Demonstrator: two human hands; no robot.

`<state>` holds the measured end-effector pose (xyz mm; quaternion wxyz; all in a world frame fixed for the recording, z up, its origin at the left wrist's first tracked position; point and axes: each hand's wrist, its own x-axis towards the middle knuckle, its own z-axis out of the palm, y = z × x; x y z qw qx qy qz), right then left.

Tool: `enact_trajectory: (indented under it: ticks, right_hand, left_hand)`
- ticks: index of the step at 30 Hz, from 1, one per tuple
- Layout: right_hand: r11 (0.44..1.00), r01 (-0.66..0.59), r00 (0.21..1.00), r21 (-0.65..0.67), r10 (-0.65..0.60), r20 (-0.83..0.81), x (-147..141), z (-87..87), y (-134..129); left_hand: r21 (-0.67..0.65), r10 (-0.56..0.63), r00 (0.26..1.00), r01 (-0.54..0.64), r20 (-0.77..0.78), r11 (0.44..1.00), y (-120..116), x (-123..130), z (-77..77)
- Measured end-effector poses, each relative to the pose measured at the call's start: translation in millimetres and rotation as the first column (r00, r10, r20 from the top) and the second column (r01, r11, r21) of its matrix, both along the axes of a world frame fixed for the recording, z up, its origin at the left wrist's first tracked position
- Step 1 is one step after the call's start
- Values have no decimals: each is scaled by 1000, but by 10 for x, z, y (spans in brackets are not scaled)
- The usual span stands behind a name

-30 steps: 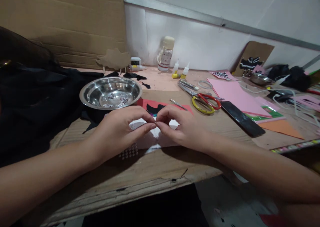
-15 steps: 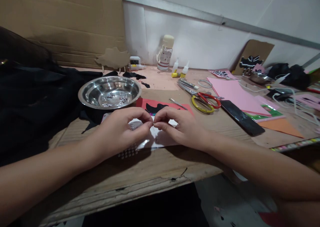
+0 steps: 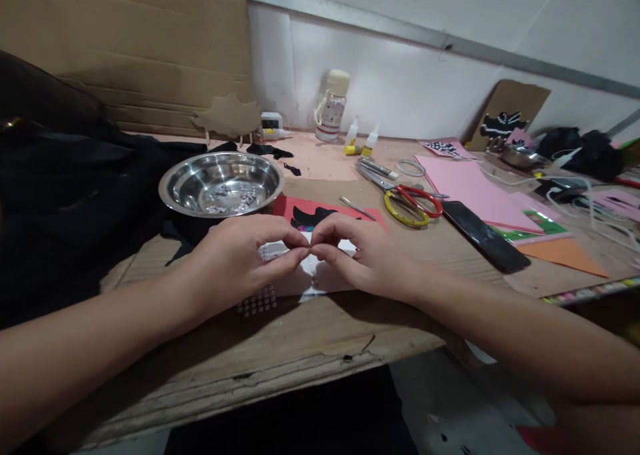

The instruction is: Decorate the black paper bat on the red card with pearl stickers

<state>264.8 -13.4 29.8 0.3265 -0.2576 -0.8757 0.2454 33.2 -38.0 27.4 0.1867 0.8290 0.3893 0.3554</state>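
My left hand (image 3: 250,251) and my right hand (image 3: 363,251) meet fingertip to fingertip over a white sheet (image 3: 330,280) near the table's front edge. Both are closed in a pinch; whatever lies between the tips is too small to make out. Under and beside my left hand lies a sheet of clear round gems (image 3: 257,301), partly hidden by it. A few tiny beads (image 3: 314,281) rest on the white paper below the fingers. Just behind the hands is a red sheet (image 3: 370,216) with a black cut-out shape (image 3: 313,216) and a strip of purple glitter.
A steel bowl (image 3: 220,185) with small shiny pieces stands behind my left hand. Scissors (image 3: 407,205), a phone (image 3: 483,236), and pink sheets (image 3: 475,191) lie to the right. Glue bottles (image 3: 370,140) and a drink bottle (image 3: 331,108) stand by the wall. Black cloth (image 3: 60,208) covers the left.
Both hands stay pinched together, with the fingertips shifted very slightly to the right. The view has moved a little; nothing else visibly differs.
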Motion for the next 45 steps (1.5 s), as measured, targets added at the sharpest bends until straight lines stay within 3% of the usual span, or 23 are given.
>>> enact_trajectory:
  ticks: [10, 30, 38, 45]
  right_hand:
    - [1000, -15, 999, -21, 16, 44, 4, 24, 5]
    - [1000, 6, 999, 4, -6, 41, -26, 13, -37]
    - [1000, 10, 999, 9, -11, 53, -26, 17, -40]
    - [1000, 11, 999, -12, -11, 31, -7, 1, 0]
  left_hand:
    - [-78, 36, 999, -35, 7, 996, -18, 59, 85]
    - [-108, 37, 999, -38, -7, 993, -28, 64, 68]
    - [-65, 16, 1000, -18, -22, 998, -8, 43, 38]
    - [30, -70, 997, 71, -28, 997, -17, 28, 48]
